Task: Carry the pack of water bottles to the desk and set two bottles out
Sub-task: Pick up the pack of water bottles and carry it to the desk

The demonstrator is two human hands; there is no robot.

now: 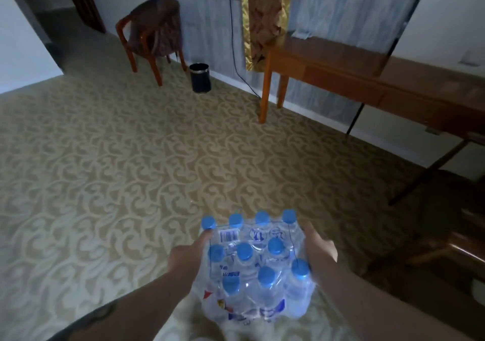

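A shrink-wrapped pack of water bottles (258, 264) with blue caps is held low in front of me, above the carpet. My left hand (187, 255) grips its left side, fingers reaching the far corner. On the opposite side, my right hand (319, 246) presses against the wrap. The wooden desk (372, 78) stands ahead at the right, against the wall, well beyond the pack.
A wooden armchair (152, 33) stands at the back left, with a black waste bin (200, 78) beside it. A dark cable hangs down the wall by the desk's legs. Patterned carpet (131, 157) spreads between me and the desk. Dark furniture sits at the right edge.
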